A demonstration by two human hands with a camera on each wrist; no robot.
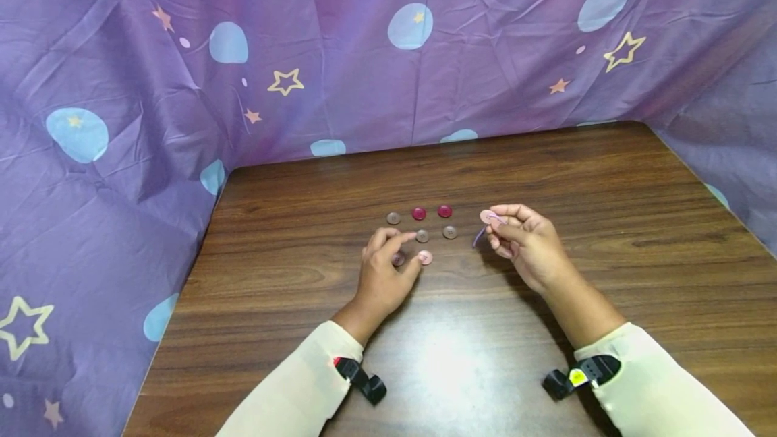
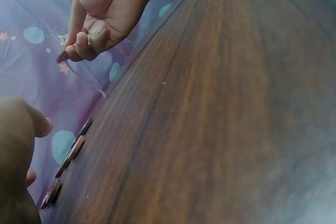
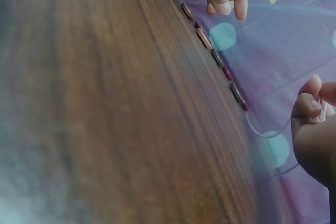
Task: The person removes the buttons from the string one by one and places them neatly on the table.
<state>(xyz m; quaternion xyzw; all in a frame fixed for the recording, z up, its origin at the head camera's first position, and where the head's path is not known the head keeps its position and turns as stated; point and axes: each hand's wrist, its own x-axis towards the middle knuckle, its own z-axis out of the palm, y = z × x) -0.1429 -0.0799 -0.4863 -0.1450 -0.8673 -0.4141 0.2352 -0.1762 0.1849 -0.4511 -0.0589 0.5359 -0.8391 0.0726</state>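
A pink button [image 1: 487,217] is pinched between the thumb and fingers of my right hand [image 1: 534,248], raised off the table. A purple string [image 1: 479,237] runs at the button and dangles below it; the right wrist view also shows the string [image 3: 262,136] hanging from that hand. My left hand [image 1: 382,272] hovers over the loose buttons with fingers spread and nothing held. Its thumb tip overlaps a second pink button [image 1: 426,257], and its index fingertip is beside a brown button [image 1: 422,236]. Partly hidden under that hand lies a darker button [image 1: 398,259].
Two dark red buttons [image 1: 419,214] lie in the back row beside a brown button [image 1: 393,218]. Another brown button [image 1: 450,232] sits nearer the right hand. The wood-grain table [image 1: 303,221] ends at a purple curtain [image 1: 358,86] with stars and blue ovals.
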